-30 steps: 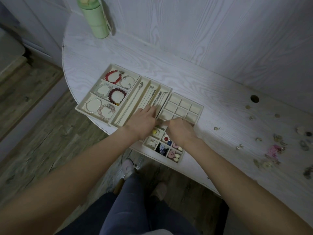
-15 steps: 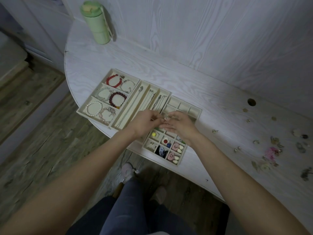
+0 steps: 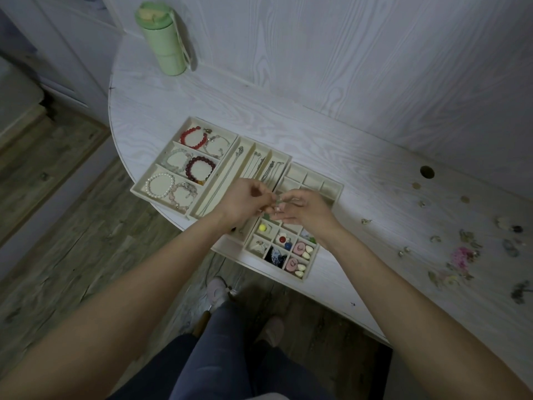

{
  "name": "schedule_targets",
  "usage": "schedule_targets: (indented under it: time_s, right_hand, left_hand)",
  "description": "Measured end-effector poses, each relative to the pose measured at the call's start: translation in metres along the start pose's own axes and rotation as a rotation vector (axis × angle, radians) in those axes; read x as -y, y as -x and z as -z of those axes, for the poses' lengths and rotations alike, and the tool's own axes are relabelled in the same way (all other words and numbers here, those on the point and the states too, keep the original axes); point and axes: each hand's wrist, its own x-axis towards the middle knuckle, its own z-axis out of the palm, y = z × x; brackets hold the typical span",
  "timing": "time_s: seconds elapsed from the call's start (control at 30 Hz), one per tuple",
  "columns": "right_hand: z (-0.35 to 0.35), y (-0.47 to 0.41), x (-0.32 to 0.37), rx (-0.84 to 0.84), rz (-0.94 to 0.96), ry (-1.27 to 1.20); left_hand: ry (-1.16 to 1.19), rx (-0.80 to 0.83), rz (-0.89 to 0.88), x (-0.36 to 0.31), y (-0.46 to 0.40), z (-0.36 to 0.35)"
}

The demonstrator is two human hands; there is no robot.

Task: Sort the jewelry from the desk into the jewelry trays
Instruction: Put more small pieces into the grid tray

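We are partway: bracelet tray (image 3: pixel 138 188) and chain tray (image 3: pixel 281 156) hold pieces, both hands (image 3: pixel 240 202) (image 3: pixel 307 209) pinch a small piece (image 3: pixel 277 204) above the grid tray (image 3: pixel 334 188), loose jewelry (image 3: pixel 461 256) waits on the table (image 3: pixel 360 157)

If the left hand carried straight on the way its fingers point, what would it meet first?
The right hand, whose fingers face the left hand closely above the grid tray; both seem to pinch one small piece, though depth is unclear.

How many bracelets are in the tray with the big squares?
6, all in the cream left tray: red bead and silver chain bracelets farthest, pale green and dark maroon in the middle, white pearl and pink nearest. None look hidden.
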Motion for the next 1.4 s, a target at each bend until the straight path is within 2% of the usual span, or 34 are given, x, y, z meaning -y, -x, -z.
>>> schedule_targets:
  time_s: [0.17, 0.33, 0.43, 0.5, 0.63, 0.73, 0.83, 0.93, 1.0, 1.1, 1.2, 1.3, 1.37, 1.4]
  right_hand:
    - [-0.002, 0.001, 0.003, 0.012, 0.022, -0.003]
    - [0.002, -0.003, 0.005, -0.020, 0.039, 0.113]
    - [0.003, -0.005, 0.004, -0.047, 0.085, 0.213]
    - [0.004, -0.006, 0.004, -0.076, 0.115, 0.271]
    - [0.006, -0.006, 0.002, -0.122, 0.134, 0.233]
    - [0.006, -0.007, 0.000, -0.172, 0.157, 0.254]
    - [0.001, -0.006, -0.004, -0.192, 0.197, 0.318]
    - [-0.003, -0.003, -0.004, -0.289, 0.223, 0.547]
    - [-0.007, -0.003, -0.002, -0.246, 0.207, 0.491]
    - [-0.013, -0.005, -0.003, -0.177, 0.129, 0.253]
    - [-0.010, -0.007, -0.006, -0.156, 0.057, 0.097]
    - [-0.005, -0.008, -0.009, -0.139, 0.003, -0.007]
    - [-0.003, -0.009, -0.011, -0.130, -0.017, 0.022]
    - [-0.002, -0.010, -0.012, -0.120, -0.018, 0.062]
  left_hand:
    - [-0.002, -0.002, 0.018, 0.000, -0.003, 0.003]
    - [-0.269, 0.023, -0.047, -0.004, -0.003, 0.009]
    - [-0.341, 0.030, -0.071, -0.003, -0.004, 0.009]
    - [-0.284, 0.052, -0.055, -0.002, -0.004, 0.008]
    - [0.134, 0.085, 0.116, -0.004, -0.001, 0.004]
    - [0.306, 0.080, 0.223, -0.005, -0.001, 0.000]
    - [0.271, 0.042, 0.204, -0.004, 0.001, -0.001]
    - [0.119, -0.028, 0.099, 0.000, 0.001, -0.003]
    - [-0.038, -0.083, 0.026, 0.003, 0.000, -0.006]
    - [-0.192, -0.147, -0.046, 0.004, 0.003, -0.011]
    - [-0.225, -0.132, -0.070, 0.006, 0.005, -0.012]
    - [-0.106, -0.018, -0.028, 0.007, 0.005, -0.009]
    - [-0.051, -0.021, 0.025, 0.007, 0.006, -0.007]
    - [-0.103, -0.069, 0.013, 0.007, 0.007, -0.006]
